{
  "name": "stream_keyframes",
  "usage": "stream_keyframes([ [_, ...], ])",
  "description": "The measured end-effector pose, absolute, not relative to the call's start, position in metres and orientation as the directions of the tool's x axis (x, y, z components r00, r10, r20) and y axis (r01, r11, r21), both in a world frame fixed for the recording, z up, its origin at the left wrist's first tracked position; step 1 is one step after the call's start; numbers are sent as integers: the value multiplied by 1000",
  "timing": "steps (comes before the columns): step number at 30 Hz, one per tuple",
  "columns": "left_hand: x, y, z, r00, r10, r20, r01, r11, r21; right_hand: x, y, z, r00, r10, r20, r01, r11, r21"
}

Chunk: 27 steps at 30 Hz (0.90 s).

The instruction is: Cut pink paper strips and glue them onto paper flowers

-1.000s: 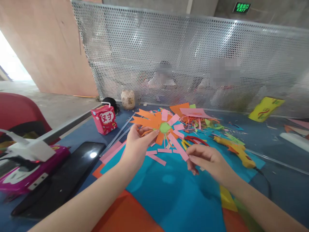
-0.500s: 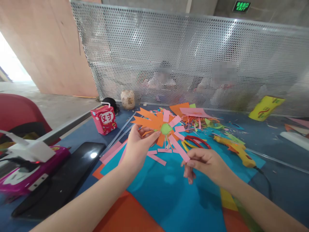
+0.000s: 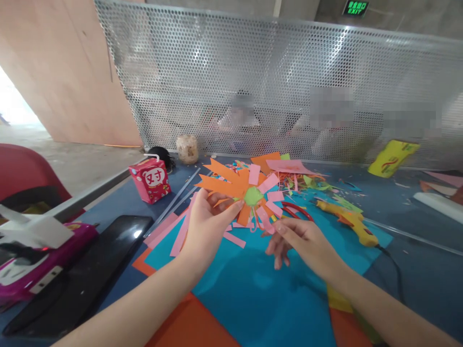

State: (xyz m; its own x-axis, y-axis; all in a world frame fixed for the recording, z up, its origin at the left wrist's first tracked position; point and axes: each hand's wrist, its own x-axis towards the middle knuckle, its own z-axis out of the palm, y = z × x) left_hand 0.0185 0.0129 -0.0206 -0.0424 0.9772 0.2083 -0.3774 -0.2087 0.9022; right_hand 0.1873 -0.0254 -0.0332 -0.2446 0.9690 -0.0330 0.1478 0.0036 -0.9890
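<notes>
My left hand (image 3: 211, 217) pinches an orange paper flower (image 3: 231, 183) between thumb and fingers, holding it up over the blue paper sheet (image 3: 253, 274). The flower has a round green centre (image 3: 253, 196), jagged orange petals at left and short pink paper strips around its right side. Below the centre, a pink paper strip (image 3: 265, 220) runs from the flower to my right hand (image 3: 300, 238), whose thumb and index finger are closed on its free end. That strip looks bent. Loose pink strips (image 3: 235, 239) lie beneath.
A yellow glue gun (image 3: 349, 221) with a cord and red-handled scissors (image 3: 298, 209) lie to the right. A red drink carton (image 3: 150, 180), a black phone (image 3: 83, 274) and a purple power strip (image 3: 47, 265) are at left. A perforated metal screen (image 3: 217, 72) stands behind.
The pink strip's free end has moved up and left toward the flower with my right hand, and the strip now looks bent and shorter. My left hand keeps its hold on the flower.
</notes>
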Motion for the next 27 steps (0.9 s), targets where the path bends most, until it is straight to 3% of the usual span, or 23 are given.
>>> stream_keyframes([
  [17, 20, 12, -20, -46, 990, 134, -323, -142, 936, 187, -23, -34, -246, 964, -98, 106, -73, -992],
  [27, 20, 12, -23, -40, 988, 146, -306, -151, 940, 190, -22, -36, -279, 949, -149, -98, -183, -978],
])
